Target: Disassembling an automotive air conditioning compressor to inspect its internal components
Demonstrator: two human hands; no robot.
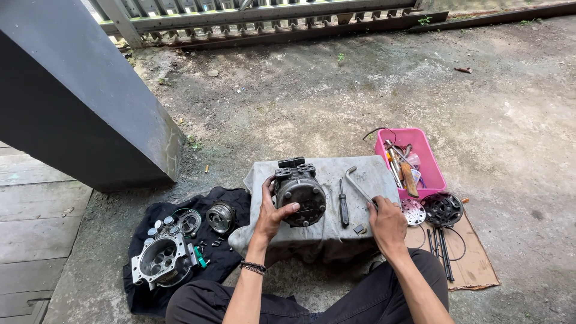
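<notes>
Grey cloth (366, 171) is covering a low block, and a round dark metal pump body (300, 193) is standing on it. The left hand (273, 211) is clasping its side; the right hand (387, 221) is closing on the bent wrench (357, 185) beside a screwdriver (343, 204). Loosely braced, the body could be tipping off the cloth under leverage.

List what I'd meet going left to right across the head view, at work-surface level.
Metal housing on the black cloth → round pulley part → left hand on the compressor body → screwdriver → bent wrench → right hand → pink tool tray → black round plate.
</notes>
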